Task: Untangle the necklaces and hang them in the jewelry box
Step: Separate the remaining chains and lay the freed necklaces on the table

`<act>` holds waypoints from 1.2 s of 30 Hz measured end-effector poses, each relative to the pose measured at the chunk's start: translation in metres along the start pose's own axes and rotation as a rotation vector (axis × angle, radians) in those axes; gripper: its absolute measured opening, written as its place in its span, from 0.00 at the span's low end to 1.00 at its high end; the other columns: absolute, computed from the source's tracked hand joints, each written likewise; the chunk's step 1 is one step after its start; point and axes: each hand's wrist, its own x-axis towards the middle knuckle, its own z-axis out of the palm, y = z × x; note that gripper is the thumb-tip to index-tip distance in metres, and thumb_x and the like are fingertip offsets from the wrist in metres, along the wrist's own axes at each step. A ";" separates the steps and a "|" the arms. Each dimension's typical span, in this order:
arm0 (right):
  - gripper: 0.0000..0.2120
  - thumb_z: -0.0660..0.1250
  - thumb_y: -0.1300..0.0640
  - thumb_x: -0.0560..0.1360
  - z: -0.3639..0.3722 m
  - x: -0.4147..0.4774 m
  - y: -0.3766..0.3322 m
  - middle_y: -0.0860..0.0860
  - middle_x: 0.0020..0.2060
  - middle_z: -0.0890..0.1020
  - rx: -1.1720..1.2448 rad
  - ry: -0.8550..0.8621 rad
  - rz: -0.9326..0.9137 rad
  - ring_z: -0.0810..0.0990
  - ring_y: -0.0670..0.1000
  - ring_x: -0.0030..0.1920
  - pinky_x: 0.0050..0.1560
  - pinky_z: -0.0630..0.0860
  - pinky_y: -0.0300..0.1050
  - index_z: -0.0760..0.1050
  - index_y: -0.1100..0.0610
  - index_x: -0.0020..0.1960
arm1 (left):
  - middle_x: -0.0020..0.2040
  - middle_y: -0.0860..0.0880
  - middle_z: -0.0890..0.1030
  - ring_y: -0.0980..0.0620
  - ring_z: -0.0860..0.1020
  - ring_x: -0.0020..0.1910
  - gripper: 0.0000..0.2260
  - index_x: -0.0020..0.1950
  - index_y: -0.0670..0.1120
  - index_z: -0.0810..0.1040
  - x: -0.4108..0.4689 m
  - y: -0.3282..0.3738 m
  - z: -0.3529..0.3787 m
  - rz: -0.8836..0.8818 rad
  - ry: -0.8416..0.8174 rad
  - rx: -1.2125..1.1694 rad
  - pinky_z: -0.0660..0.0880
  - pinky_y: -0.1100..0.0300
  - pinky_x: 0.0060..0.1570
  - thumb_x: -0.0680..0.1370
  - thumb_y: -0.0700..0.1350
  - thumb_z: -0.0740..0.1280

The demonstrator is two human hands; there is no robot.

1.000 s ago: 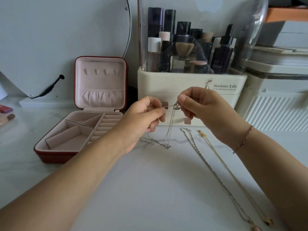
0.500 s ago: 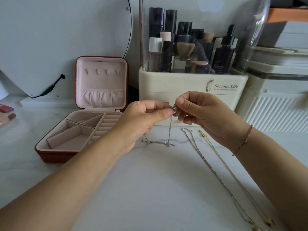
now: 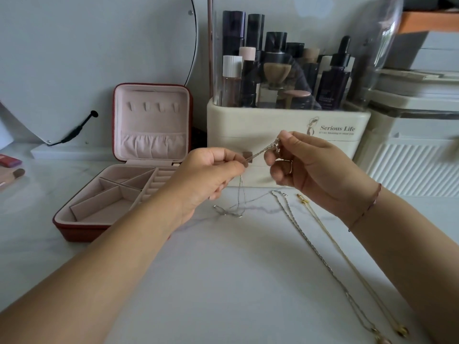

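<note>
A thin silver necklace [image 3: 258,153] is stretched taut between my two hands above the table. My left hand [image 3: 211,175] pinches one part of it, and its loose end [image 3: 231,212] trails down onto the white tabletop. My right hand [image 3: 308,165] pinches the other part, near a small tangle or pendant at my thumb. A silver chain [image 3: 313,247] and a gold chain [image 3: 347,261] lie straight on the table under my right forearm. The red jewelry box [image 3: 82,229] stands open at the left, with hooks [image 3: 152,106] in its pink lid.
A cream cosmetics organizer [image 3: 285,130] full of bottles stands just behind my hands. A round mirror [image 3: 99,58] leans at the back left. White storage bins [image 3: 409,155] stand at the right. Makeup items [image 3: 11,170] lie at the left edge.
My hands have drawn apart, the right one rising and moving right, so the silver necklace now runs taut between them instead of hanging from a single pinch point.
</note>
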 end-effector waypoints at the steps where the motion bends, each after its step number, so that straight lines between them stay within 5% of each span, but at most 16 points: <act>1: 0.10 0.55 0.55 0.82 -0.001 0.000 -0.002 0.52 0.33 0.77 -0.003 0.012 -0.007 0.70 0.48 0.26 0.29 0.67 0.38 0.69 0.58 0.44 | 0.26 0.51 0.67 0.56 0.63 0.25 0.03 0.44 0.43 0.80 0.000 0.000 -0.001 -0.005 0.014 0.006 0.58 0.64 0.24 0.75 0.37 0.66; 9: 0.09 0.62 0.55 0.80 -0.021 -0.003 -0.014 0.51 0.29 0.73 -0.284 0.108 0.035 0.61 0.46 0.24 0.23 0.59 0.34 0.71 0.58 0.42 | 0.26 0.57 0.75 0.62 0.68 0.22 0.03 0.42 0.48 0.81 0.009 -0.006 -0.013 -0.019 0.143 0.156 0.61 0.71 0.22 0.75 0.40 0.69; 15: 0.09 0.66 0.54 0.77 -0.036 -0.003 -0.022 0.51 0.26 0.74 -0.590 0.267 0.051 0.61 0.43 0.20 0.20 0.59 0.33 0.76 0.61 0.45 | 0.38 0.44 0.83 0.53 0.77 0.36 0.03 0.41 0.50 0.83 0.011 -0.010 -0.024 0.064 0.252 0.314 0.70 0.62 0.40 0.73 0.47 0.72; 18: 0.09 0.66 0.54 0.77 -0.040 -0.005 -0.026 0.51 0.27 0.74 -0.568 0.250 0.058 0.60 0.43 0.20 0.20 0.58 0.33 0.76 0.61 0.45 | 0.27 0.58 0.76 0.62 0.71 0.26 0.08 0.41 0.49 0.82 0.012 -0.009 -0.026 0.053 0.289 0.298 0.66 0.63 0.32 0.74 0.53 0.70; 21: 0.09 0.66 0.53 0.76 -0.037 -0.007 -0.028 0.52 0.27 0.74 -0.500 0.174 0.059 0.59 0.44 0.21 0.20 0.57 0.33 0.75 0.59 0.42 | 0.23 0.56 0.68 0.58 0.65 0.21 0.14 0.42 0.44 0.82 0.012 -0.004 -0.024 0.013 0.276 0.191 0.61 0.64 0.25 0.76 0.54 0.67; 25: 0.09 0.64 0.52 0.72 -0.027 -0.009 -0.029 0.52 0.27 0.73 -0.226 -0.031 -0.021 0.63 0.46 0.22 0.22 0.60 0.34 0.71 0.58 0.39 | 0.25 0.51 0.68 0.55 0.63 0.19 0.18 0.42 0.42 0.81 0.010 0.003 -0.022 -0.078 0.211 0.036 0.56 0.67 0.19 0.79 0.55 0.61; 32: 0.08 0.61 0.53 0.74 -0.009 -0.007 -0.015 0.51 0.36 0.81 -0.086 -0.195 -0.115 0.78 0.49 0.39 0.47 0.75 0.41 0.73 0.58 0.41 | 0.27 0.51 0.70 0.53 0.66 0.25 0.14 0.38 0.46 0.81 0.007 0.002 -0.014 -0.099 0.124 0.117 0.60 0.64 0.22 0.78 0.49 0.62; 36: 0.09 0.61 0.54 0.75 -0.007 -0.006 -0.011 0.51 0.38 0.82 -0.074 -0.185 -0.130 0.78 0.48 0.39 0.45 0.73 0.41 0.72 0.59 0.42 | 0.28 0.54 0.75 0.53 0.72 0.32 0.07 0.39 0.49 0.82 0.005 -0.001 -0.010 -0.073 0.093 0.276 0.69 0.61 0.29 0.75 0.42 0.66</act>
